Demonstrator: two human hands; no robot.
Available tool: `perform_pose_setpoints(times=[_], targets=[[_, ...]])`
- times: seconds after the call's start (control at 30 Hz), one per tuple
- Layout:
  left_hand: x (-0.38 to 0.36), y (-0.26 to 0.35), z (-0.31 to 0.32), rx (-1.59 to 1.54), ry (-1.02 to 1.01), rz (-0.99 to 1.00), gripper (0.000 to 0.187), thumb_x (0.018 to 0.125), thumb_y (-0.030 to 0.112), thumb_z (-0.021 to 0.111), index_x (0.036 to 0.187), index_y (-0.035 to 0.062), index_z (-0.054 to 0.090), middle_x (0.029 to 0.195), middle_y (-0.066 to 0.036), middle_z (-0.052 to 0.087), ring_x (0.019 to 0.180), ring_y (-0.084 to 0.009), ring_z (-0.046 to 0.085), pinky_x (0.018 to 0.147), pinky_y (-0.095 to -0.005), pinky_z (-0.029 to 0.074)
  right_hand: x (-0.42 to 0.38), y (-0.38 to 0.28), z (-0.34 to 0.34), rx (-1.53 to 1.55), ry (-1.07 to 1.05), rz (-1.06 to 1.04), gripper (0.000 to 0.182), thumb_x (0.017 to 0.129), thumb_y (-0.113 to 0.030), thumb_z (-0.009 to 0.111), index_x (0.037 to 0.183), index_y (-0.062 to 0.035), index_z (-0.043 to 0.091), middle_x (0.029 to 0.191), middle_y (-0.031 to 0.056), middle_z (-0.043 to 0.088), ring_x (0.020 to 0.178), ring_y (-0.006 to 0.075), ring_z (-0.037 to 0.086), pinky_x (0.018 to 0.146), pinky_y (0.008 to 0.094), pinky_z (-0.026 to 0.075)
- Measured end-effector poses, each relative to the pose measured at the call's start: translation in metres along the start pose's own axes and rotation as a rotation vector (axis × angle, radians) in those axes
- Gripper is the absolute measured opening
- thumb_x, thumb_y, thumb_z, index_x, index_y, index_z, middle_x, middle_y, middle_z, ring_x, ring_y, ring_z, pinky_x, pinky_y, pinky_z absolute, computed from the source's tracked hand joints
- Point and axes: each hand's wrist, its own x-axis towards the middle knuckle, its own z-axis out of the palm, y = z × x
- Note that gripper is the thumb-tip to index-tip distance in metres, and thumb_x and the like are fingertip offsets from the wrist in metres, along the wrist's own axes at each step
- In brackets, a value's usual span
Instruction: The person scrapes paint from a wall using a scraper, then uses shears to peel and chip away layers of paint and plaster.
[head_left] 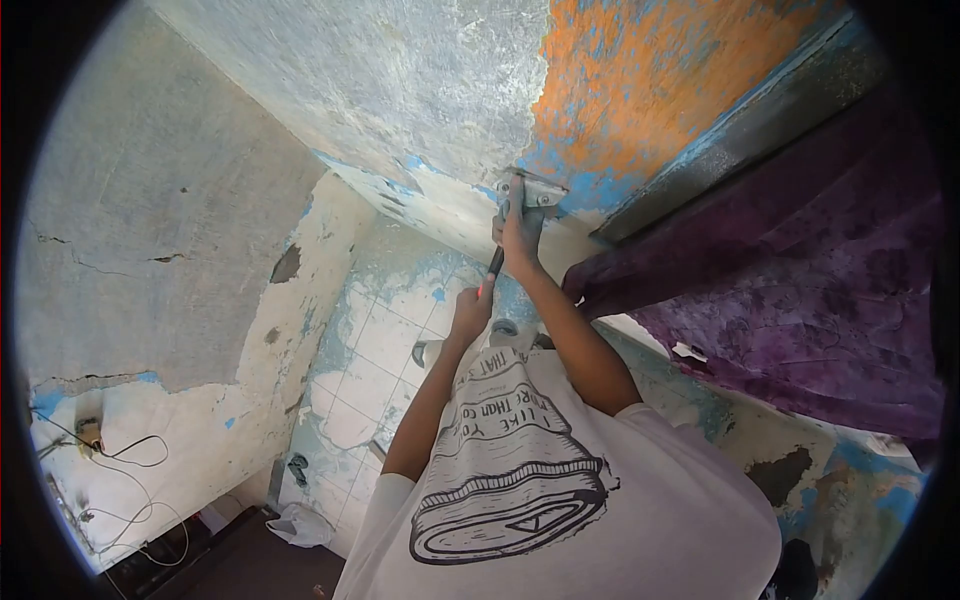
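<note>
A wall scraper (pixel 545 193) with a wide metal head and a dark handle is at the middle of the view. Its blade edge meets the wall where blue and orange paint patches border the grey scraped surface. My right hand (pixel 520 240) is closed around the upper part, close behind the head, one finger laid along the metal. Lower down, my left hand (pixel 472 312) grips the end of the handle, where a bit of red shows. Flaking orange paint (pixel 640 85) covers the wall above and right of the blade.
A purple curtain (pixel 800 270) hangs at the right beside a dark frame (pixel 730 150). Loose cables hang from a wall socket (pixel 89 434) at lower left. A white plastic bag (pixel 300 525) lies near a dark surface (pixel 240 565). Paint flakes cover the tiled floor (pixel 375 350).
</note>
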Motion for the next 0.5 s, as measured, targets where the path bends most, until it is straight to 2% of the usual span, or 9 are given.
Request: perform_pose_setpoints(times=[0.17,0.23,0.3,0.33,0.37,0.47,0.5], targets=[[-0.003,-0.016,0.001,0.064,-0.015,-0.098,0.080,0.100,0.060,0.045,0.064,-0.0100,0.059,0.054,-0.025,0.053,0.054,-0.0370,0.057,0.059,-0.0511,0.043,0.005,0.038,-0.019,-0.045,0.101,0.107,0.054,0.094,-0.057,0.062,0.063,-0.0187,0.039,0.048,-0.0075,0.030,0.036,0.0071,0.029,0.036,0.0271,0.023],[-0.003,-0.007,-0.008,0.086,0.017,-0.091,0.081,0.100,0.061,0.045,0.065,-0.0103,0.059,0.054,-0.026,0.053,0.055,-0.0376,0.058,0.060,-0.0517,0.043,-0.002,0.023,-0.013,-0.021,0.015,0.086,0.040,0.096,-0.043,0.065,0.074,-0.0125,0.052,0.051,-0.0066,0.036,0.040,0.0054,0.035,0.039,0.0252,0.026],[-0.002,-0.001,-0.015,0.086,0.023,-0.022,0.082,0.099,0.062,0.045,0.065,-0.0108,0.060,0.056,-0.028,0.054,0.055,-0.0392,0.058,0.060,-0.0517,0.043,0.001,0.026,-0.010,0.033,-0.025,0.042,0.037,0.096,-0.038,0.067,0.075,-0.0118,0.052,0.052,-0.0061,0.038,0.041,0.0054,0.036,0.039,0.0253,0.027],[-0.004,0.005,-0.019,0.108,0.009,-0.020,0.081,0.099,0.062,0.045,0.063,-0.0090,0.059,0.054,-0.022,0.055,0.054,-0.0347,0.057,0.058,-0.0487,0.043,0.001,0.028,-0.010,0.090,-0.065,-0.011,0.035,0.095,-0.034,0.069,0.076,-0.0112,0.051,0.054,-0.0057,0.039,0.041,0.0055,0.037,0.040,0.0254,0.028],[-0.005,0.007,-0.019,0.108,0.015,-0.021,0.081,0.099,0.062,0.045,0.063,-0.0090,0.059,0.054,-0.022,0.055,0.054,-0.0347,0.057,0.058,-0.0487,0.043,0.002,0.030,-0.010,0.091,-0.071,-0.009,0.035,0.095,-0.034,0.069,0.076,-0.0112,0.051,0.054,-0.0057,0.039,0.041,0.0055,0.037,0.040,0.0254,0.028],[-0.006,0.004,-0.011,-0.014,-0.082,-0.146,0.078,0.100,0.060,0.045,0.059,-0.0047,0.056,0.051,-0.010,0.051,0.052,-0.0228,0.054,0.054,-0.0426,0.042,0.016,0.060,-0.026,-0.055,-0.043,-0.022,0.026,0.094,-0.022,0.067,0.080,-0.0084,0.050,0.057,-0.0047,0.042,0.042,0.0064,0.038,0.040,0.0260,0.030],[-0.008,0.006,-0.011,-0.010,-0.084,-0.141,0.078,0.100,0.060,0.045,0.059,-0.0047,0.056,0.051,-0.010,0.051,0.052,-0.0228,0.054,0.054,-0.0426,0.042,0.013,0.054,-0.024,-0.050,-0.040,-0.027,0.026,0.094,-0.022,0.067,0.080,-0.0084,0.050,0.057,-0.0047,0.042,0.042,0.0064,0.038,0.040,0.0260,0.030]])
